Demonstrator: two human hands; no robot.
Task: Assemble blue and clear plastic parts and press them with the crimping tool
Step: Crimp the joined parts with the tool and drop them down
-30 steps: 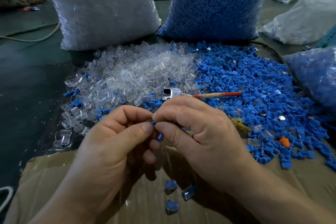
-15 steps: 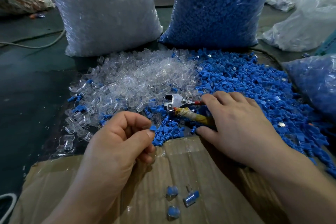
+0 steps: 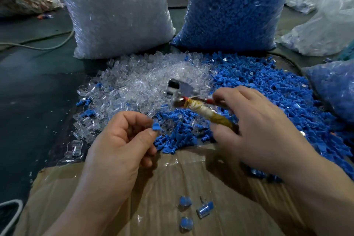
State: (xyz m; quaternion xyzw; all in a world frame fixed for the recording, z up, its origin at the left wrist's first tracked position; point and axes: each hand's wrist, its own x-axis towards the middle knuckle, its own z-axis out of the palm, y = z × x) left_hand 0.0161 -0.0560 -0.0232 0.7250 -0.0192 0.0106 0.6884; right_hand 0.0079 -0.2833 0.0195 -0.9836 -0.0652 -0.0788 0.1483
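Note:
My left hand (image 3: 122,145) pinches a small assembled blue and clear part (image 3: 156,126) between thumb and forefinger, above the cardboard. My right hand (image 3: 256,130) grips the crimping tool (image 3: 193,101) by its tape-wrapped handles, lifted over the piles; its metal head is blurred and points up-left. A heap of clear parts (image 3: 145,82) lies ahead on the left, a heap of blue parts (image 3: 268,90) on the right. Three finished pieces (image 3: 193,210) lie on the cardboard near me.
Brown cardboard (image 3: 145,188) covers the near floor. A big bag of clear parts (image 3: 115,11) and a big bag of blue parts (image 3: 235,7) stand behind the heaps. More plastic bags (image 3: 325,25) sit at the right. A cable (image 3: 38,46) runs at the left.
My right hand left the part, reached to the crimping tool, gripped its handles and lifted it off the pile. My left hand kept holding the part.

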